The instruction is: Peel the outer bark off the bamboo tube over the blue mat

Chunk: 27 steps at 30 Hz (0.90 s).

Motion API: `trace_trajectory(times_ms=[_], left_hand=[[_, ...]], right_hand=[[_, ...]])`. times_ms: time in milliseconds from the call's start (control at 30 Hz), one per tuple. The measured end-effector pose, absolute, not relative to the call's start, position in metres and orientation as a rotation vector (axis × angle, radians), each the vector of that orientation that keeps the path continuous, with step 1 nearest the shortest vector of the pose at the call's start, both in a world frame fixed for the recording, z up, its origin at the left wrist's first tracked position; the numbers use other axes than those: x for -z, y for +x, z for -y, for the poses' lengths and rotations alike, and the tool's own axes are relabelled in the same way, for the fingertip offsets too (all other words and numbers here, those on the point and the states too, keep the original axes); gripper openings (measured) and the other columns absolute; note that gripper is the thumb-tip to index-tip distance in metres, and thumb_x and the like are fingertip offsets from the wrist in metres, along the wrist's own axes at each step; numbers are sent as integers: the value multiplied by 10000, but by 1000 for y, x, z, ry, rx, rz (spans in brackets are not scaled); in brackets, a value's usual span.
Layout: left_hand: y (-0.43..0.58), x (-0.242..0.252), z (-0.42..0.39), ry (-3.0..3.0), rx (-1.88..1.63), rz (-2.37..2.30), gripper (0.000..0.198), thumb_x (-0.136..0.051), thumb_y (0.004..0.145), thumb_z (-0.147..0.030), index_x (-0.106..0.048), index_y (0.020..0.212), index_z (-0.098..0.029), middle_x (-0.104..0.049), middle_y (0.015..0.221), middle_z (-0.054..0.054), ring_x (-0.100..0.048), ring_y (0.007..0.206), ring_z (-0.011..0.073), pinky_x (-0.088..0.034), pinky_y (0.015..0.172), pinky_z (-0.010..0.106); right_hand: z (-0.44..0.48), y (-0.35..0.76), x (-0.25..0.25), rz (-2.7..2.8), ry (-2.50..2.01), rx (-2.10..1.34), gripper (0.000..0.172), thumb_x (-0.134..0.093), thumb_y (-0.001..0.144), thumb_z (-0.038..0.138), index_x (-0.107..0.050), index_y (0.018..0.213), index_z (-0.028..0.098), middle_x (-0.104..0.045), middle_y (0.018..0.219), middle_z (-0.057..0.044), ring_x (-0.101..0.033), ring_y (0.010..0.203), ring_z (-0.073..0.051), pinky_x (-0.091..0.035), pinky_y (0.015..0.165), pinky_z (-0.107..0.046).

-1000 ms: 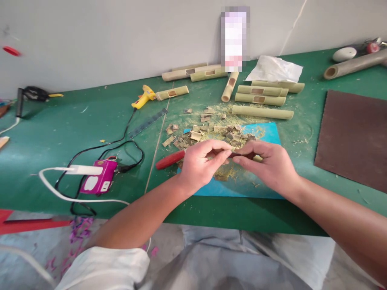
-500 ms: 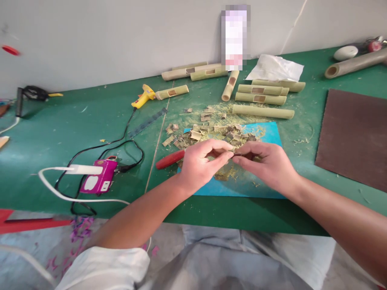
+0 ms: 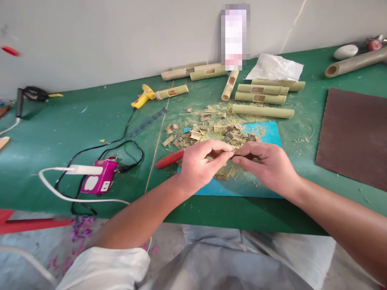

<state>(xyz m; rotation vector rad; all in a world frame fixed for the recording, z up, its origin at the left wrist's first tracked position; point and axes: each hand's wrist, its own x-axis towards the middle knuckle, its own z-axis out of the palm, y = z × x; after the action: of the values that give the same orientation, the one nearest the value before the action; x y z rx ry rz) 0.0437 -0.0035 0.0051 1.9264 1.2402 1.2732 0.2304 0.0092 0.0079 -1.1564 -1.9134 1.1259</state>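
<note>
My left hand (image 3: 201,163) is closed in a pinch, thumb and fingertips pressed together. Its fingertips meet those of my right hand (image 3: 267,163), which pinches too. A small, thin, dark thing shows between them, mostly hidden by the fingers and too small to name. Below both hands lies a blue mat (image 3: 208,187), strewn with yellowish shavings. Curved bamboo chips (image 3: 196,134) are heaped just beyond my fingers. Beside my left hand a red handle (image 3: 170,159) sticks out; the rest of that tool is hidden.
Cut bamboo tubes (image 3: 263,111), several with square openings, lie farther back. At left are a yellow glue gun (image 3: 144,96), a dark ruler (image 3: 148,123) and a purple power strip (image 3: 99,176) with cords. A brown sheet (image 3: 352,137) lies right. A blurred-out panel (image 3: 235,38) stands at the wall.
Almost nothing differs. My fingertips stay together over the blue mat, with only a very slight shift of the hands and the view.
</note>
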Motion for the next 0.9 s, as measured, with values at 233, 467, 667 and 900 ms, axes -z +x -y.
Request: trace_trajectory(times_ms=[233,467,667,900], left_hand=[[43,-2,3,1896,-1268,-1225,100,-708,815,-242,-688,894,-184,-718,763,8,-670,656,110,-558,606,195],[44,-7,2,1790,-1129,-1167,39,-680,829,-203,-683,840,-166,-722,769,15,-673,660,113,-566,618,199],[44,-7,4,1700,-1092,-1154,110,-661,845,-226,-648,755,-164,-674,663,0,-633,576,99,-525,538,190],[43,-8,4,1700,-1052,-1121,137,-641,860,-267,-621,764,-170,-647,632,-1,-619,558,109,-507,503,202]], right_hand=[[-10,230,-9,1901,-1134,-1104,156,-620,825,320,-686,752,199,-639,704,4,-520,624,-104,-398,569,-246],[-12,232,-9,1839,-1174,-1124,169,-618,813,336,-675,760,187,-630,696,2,-505,618,-107,-382,554,-248],[-12,231,-10,1899,-1186,-1100,179,-607,826,328,-650,722,188,-586,639,17,-471,582,-96,-358,529,-240],[-12,232,-14,1981,-1121,-1015,180,-579,847,307,-623,710,198,-576,635,16,-490,598,-102,-384,565,-245]])
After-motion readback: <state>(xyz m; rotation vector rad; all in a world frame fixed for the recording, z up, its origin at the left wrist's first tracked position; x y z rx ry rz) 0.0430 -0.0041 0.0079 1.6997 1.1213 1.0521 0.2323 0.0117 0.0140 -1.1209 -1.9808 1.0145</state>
